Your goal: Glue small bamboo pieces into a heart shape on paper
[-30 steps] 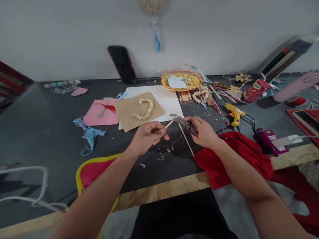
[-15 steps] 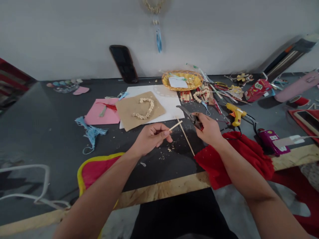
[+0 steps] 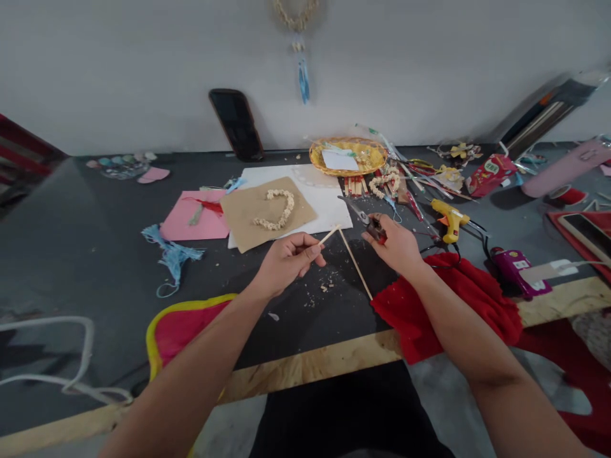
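Note:
A short thin wooden stick point(image 3: 329, 235) is pinched between the thumb and fingers of my left hand point(image 3: 292, 262), its free end pointing up and right. My right hand point(image 3: 395, 247) is wrapped around pruning shears point(image 3: 359, 215), whose dark blade points left, apart from the stick. Between the hands a longer wooden stick point(image 3: 356, 264) lies on the dark table, its upper end close to the tip of the held one. Small wood cuttings point(image 3: 327, 288) are scattered below my left hand. A curved row of pale pieces point(image 3: 285, 216) rests on brown cardboard point(image 3: 243, 222) behind it.
At the back are a leaning phone point(image 3: 236, 124) and a wicker basket point(image 3: 317, 166). To the right are a yellow glue gun point(image 3: 449, 219), red cloth point(image 3: 470, 296) and a purple packet point(image 3: 515, 270). Pink paper point(image 3: 184, 222) and a blue tassel point(image 3: 176, 257) lie left.
The short stick in my left hand has shifted slightly left and now tilts more steeply. My right hand with the shears has moved a little left.

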